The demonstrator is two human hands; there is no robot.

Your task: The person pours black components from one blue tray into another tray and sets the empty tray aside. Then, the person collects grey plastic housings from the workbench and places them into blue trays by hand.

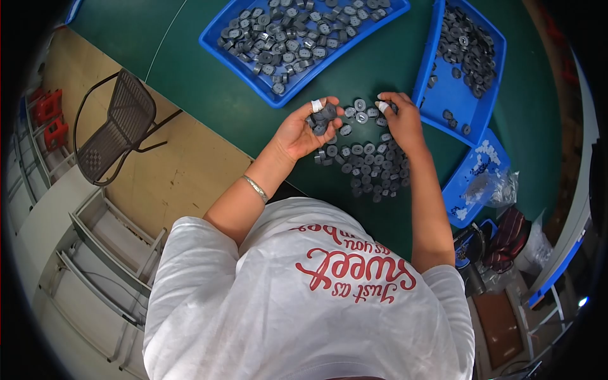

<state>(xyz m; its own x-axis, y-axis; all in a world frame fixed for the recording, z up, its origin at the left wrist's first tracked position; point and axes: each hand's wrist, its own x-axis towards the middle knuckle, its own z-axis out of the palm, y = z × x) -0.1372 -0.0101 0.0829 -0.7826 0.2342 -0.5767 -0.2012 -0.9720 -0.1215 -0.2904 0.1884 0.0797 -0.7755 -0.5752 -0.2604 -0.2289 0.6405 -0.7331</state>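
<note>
My left hand, with white tape on a finger, curls round a cluster of dark grey round parts in its palm. On the green table to the right, my right hand has its fingers bent round a grey round part, mostly covered by the fingers. White tape wraps its thumb. Between the hands lie several loose round parts with pale slotted faces. A larger spread of the same parts covers the table nearer my body, beside my right forearm.
A blue tray full of round parts stands ahead. Another blue tray with darker parts is at the right. Below it, a blue lid-like tray holds white bits and a plastic bag. A chair stands left of the green table.
</note>
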